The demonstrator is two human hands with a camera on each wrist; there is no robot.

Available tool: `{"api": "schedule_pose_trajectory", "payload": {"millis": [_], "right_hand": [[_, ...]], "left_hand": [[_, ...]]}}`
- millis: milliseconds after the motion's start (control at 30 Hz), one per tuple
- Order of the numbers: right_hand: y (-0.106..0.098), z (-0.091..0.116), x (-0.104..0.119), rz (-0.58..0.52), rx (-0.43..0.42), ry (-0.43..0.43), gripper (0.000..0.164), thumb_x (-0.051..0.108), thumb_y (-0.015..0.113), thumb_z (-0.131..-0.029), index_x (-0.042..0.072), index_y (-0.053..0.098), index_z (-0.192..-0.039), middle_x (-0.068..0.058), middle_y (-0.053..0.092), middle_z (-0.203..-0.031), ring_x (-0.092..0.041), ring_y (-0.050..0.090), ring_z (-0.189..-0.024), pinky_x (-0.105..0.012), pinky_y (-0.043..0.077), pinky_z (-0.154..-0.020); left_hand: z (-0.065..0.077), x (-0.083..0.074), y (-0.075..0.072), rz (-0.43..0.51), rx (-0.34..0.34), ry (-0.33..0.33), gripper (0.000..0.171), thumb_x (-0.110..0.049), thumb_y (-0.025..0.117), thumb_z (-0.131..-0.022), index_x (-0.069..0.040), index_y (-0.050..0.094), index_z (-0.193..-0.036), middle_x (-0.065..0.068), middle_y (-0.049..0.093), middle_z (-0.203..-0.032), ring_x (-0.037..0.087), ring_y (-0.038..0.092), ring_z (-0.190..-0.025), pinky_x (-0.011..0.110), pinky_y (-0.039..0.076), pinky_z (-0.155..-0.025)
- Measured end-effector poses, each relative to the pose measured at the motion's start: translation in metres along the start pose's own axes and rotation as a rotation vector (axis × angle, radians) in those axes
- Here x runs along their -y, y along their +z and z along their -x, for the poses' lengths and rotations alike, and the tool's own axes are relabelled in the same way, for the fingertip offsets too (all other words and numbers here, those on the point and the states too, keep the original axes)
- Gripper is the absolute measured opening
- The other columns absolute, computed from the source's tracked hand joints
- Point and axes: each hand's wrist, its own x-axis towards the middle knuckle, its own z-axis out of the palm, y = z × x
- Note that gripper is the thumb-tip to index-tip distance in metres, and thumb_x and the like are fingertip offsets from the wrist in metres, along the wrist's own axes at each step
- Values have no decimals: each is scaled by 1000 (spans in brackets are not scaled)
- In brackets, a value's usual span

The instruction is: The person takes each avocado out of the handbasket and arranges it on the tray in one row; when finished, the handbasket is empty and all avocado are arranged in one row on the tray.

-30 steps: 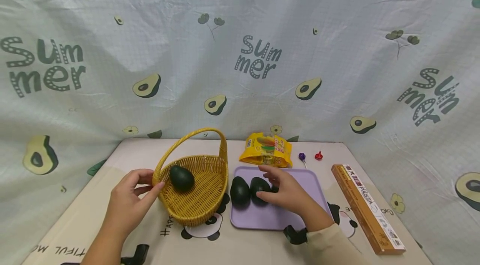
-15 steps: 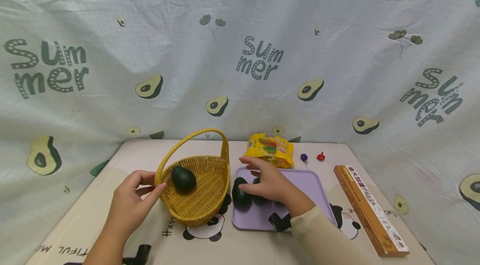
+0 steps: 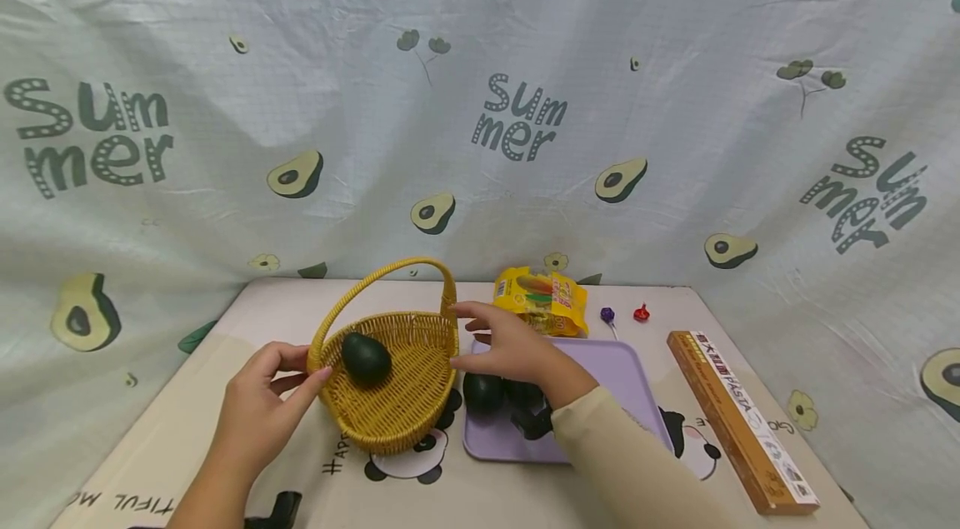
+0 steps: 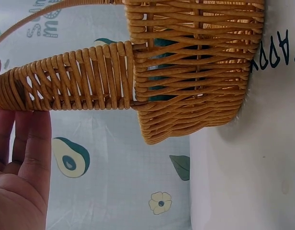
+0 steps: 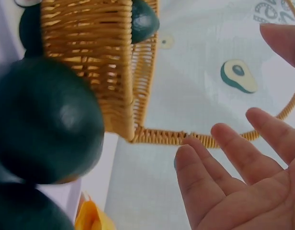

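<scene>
My left hand (image 3: pixel 255 408) holds the left base of the handle on a yellow wicker basket (image 3: pixel 401 416), thumb in front and fingers behind. A dark green avocado (image 3: pixel 366 359) lies inside the basket, at its left. My right hand (image 3: pixel 510 350) is at the basket's right side with fingers spread and nothing in them. In the right wrist view its fingertips are close to the handle; whether they touch it I cannot tell. Below this hand, dark avocados (image 3: pixel 482 394) lie on a lilac tray (image 3: pixel 618 366), partly hidden by the hand and wrist.
Behind the tray stands a yellow snack bag (image 3: pixel 540 300). A purple lollipop (image 3: pixel 607 315) and a red wrapped candy (image 3: pixel 641 313) lie to its right. A long pasta box (image 3: pixel 742 421) lies along the table's right side. A printed curtain (image 3: pixel 480 221) hangs behind.
My right hand has moved left from over the avocados on the tray to the basket's right side, still without anything in it. The left hand stays at the handle.
</scene>
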Motion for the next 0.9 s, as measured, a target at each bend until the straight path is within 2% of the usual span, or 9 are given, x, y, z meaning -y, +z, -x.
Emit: {"api": "schedule_pose_trajectory", "payload": {"millis": [200, 467, 633, 900], "right_hand": [[12, -19, 5, -41, 34, 0, 73, 27, 82, -88, 15, 48, -151, -10, 51, -154, -33, 54, -135, -50, 45, -115], [27, -42, 9, -23, 64, 53, 71, 31, 82, -87, 17, 51, -150, -9, 54, -151, -34, 55, -135, -43, 53, -108], [33, -56, 17, 20, 87, 35, 69, 32, 81, -88, 17, 53, -148, -7, 55, -151, -34, 56, -135, -43, 52, -109], [43, -72, 24, 96, 113, 46, 67, 36, 80, -89, 17, 54, -148, -4, 57, -149, -29, 58, -133, -34, 53, -106]], "left_hand": [[-1, 1, 1, 3, -10, 6, 28, -6, 83, -86, -5, 65, -107, 6, 67, -106, -13, 55, -94, 1, 50, -79], [1, 1, 1, -2, -11, 13, 28, -5, 83, -86, -5, 64, -108, 6, 67, -106, -12, 55, -93, 0, 50, -78], [1, 1, 2, -5, -17, 7, 29, -4, 83, -85, -5, 64, -107, 6, 68, -105, -12, 55, -93, 1, 50, -77], [2, 0, 2, -3, -4, -4, 29, -6, 83, -86, -6, 65, -107, 5, 68, -106, -12, 56, -94, 2, 51, -77]]}}
